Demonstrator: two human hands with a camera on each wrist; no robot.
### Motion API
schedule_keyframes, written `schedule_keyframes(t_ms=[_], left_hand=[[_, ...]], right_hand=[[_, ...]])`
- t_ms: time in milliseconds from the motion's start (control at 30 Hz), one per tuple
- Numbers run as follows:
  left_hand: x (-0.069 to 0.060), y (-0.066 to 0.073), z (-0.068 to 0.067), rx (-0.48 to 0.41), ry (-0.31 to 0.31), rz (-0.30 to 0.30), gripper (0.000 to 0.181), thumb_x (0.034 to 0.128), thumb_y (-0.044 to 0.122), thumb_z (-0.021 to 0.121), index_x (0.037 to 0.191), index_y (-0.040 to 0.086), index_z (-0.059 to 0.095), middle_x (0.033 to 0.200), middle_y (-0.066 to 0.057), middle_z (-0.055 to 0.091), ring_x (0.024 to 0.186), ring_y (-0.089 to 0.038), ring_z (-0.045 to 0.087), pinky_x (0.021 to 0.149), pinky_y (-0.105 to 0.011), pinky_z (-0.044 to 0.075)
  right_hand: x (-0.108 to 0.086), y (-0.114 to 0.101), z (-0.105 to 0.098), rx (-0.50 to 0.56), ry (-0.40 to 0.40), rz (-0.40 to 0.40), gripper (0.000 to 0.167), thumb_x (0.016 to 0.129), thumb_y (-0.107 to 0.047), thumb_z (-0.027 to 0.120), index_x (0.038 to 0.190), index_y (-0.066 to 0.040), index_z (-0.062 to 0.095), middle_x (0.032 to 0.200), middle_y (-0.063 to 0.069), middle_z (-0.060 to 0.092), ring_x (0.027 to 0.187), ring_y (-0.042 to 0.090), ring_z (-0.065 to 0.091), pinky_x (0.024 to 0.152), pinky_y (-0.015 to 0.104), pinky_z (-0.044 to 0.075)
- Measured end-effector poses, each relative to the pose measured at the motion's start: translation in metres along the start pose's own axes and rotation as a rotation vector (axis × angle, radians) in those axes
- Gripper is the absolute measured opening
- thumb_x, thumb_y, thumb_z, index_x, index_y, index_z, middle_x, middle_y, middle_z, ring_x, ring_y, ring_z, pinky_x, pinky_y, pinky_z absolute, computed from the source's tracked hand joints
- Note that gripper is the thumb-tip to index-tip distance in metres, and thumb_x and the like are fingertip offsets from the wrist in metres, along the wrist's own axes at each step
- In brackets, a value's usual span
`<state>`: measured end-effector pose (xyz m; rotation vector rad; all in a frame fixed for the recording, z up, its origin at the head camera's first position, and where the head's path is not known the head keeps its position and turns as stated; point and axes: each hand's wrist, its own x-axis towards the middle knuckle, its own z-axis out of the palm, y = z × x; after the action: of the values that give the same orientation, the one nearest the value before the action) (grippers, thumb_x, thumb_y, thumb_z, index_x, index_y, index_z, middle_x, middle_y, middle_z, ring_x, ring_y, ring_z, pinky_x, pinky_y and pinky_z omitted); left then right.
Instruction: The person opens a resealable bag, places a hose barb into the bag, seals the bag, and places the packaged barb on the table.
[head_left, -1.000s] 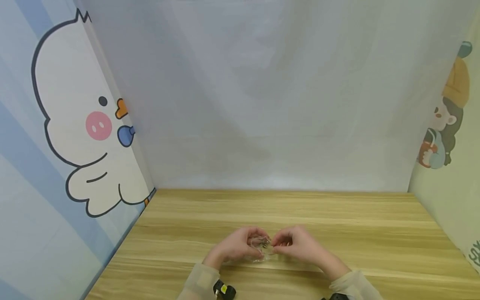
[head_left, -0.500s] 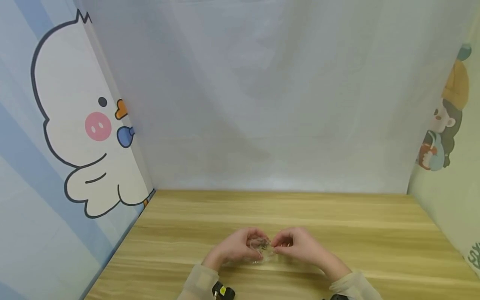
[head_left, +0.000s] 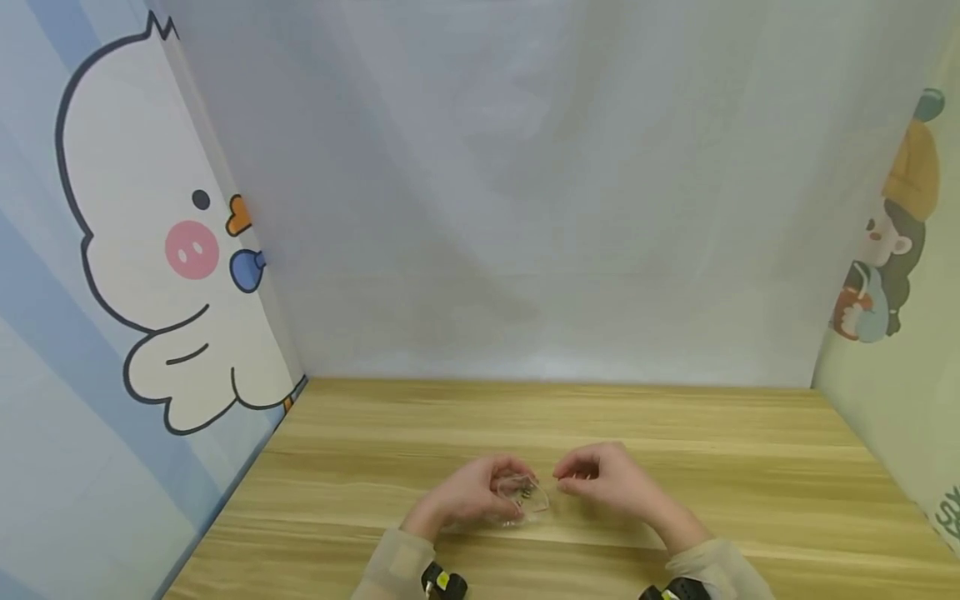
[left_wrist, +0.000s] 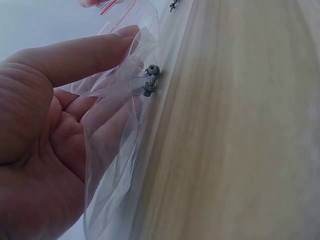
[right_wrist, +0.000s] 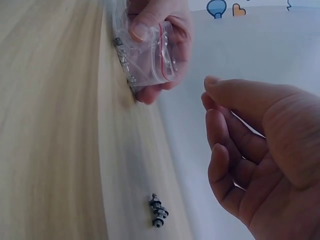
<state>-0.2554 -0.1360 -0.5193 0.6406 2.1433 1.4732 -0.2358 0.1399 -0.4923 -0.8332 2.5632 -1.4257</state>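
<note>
A small clear zip bag (right_wrist: 145, 62) with a red seal line is held in my left hand (head_left: 480, 492), with the thumb on one side and fingers on the other. Inside it, against the plastic, lie small dark metal fittings (left_wrist: 151, 80) that look like threaded screws with collars. To the right of the bag, and apart from it, is my right hand (head_left: 611, 479). Its fingers (right_wrist: 220, 130) are loosely curled, with the thumb tip near the index finger, and no object shows between them. More metal fittings (right_wrist: 158, 212) lie on the table, near the right hand.
The wood-grain table (head_left: 375, 417) runs back to a pale grey curtain (head_left: 555, 208). A printed panel with a white cartoon bird (head_left: 142, 208) stands on the left; a pale green panel (head_left: 885, 383) is on the right. Both wrists wear small black cameras (head_left: 444, 581).
My right hand has let go of the bag's edge and moved up and to the right. The left hand stays nearly in place with the bag.
</note>
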Motion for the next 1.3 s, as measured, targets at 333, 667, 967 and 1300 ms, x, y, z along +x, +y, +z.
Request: schedule_keyframes(t_ms=[333, 667, 967, 1300], left_hand=[[-0.002, -0.001, -0.003, -0.006, 0.021, 0.006, 0.055, 0.0811, -0.005, 0.086, 0.13, 0.015, 0.068, 0.126, 0.001, 0.072, 0.121, -0.02, 0.066, 0.104, -0.036, 0.055], [-0.005, 0.0, -0.004, 0.019, 0.029, 0.017, 0.055, 0.0803, -0.004, 0.086, 0.128, 0.016, 0.069, 0.122, 0.001, 0.073, 0.117, -0.018, 0.067, 0.105, -0.036, 0.054], [-0.002, 0.001, 0.0, 0.041, 0.012, 0.028, 0.054, 0.0806, -0.003, 0.087, 0.128, 0.016, 0.07, 0.121, 0.002, 0.074, 0.116, -0.016, 0.068, 0.104, -0.031, 0.054], [-0.003, 0.0, 0.001, 0.03, 0.0, 0.034, 0.053, 0.0807, -0.005, 0.086, 0.127, 0.014, 0.069, 0.12, 0.002, 0.074, 0.117, -0.015, 0.068, 0.102, -0.027, 0.054]], right_hand=[[0.003, 0.004, -0.018, -0.062, 0.017, 0.031, 0.016, 0.098, -0.016, 0.079, 0.109, -0.004, 0.08, 0.094, -0.007, 0.074, 0.08, 0.009, 0.065, 0.068, 0.026, 0.056], [0.002, 0.01, -0.025, -0.083, -0.003, 0.051, 0.019, 0.098, -0.017, 0.079, 0.111, -0.003, 0.079, 0.096, -0.006, 0.074, 0.082, 0.01, 0.066, 0.071, 0.026, 0.056], [-0.006, 0.02, -0.031, -0.069, -0.036, 0.039, 0.015, 0.097, -0.012, 0.079, 0.107, -0.002, 0.079, 0.096, -0.003, 0.077, 0.082, 0.007, 0.067, 0.074, 0.026, 0.057], [-0.016, 0.032, -0.039, -0.077, -0.058, 0.089, 0.014, 0.095, -0.013, 0.081, 0.106, -0.004, 0.078, 0.099, -0.002, 0.077, 0.089, 0.009, 0.069, 0.079, 0.027, 0.057]])
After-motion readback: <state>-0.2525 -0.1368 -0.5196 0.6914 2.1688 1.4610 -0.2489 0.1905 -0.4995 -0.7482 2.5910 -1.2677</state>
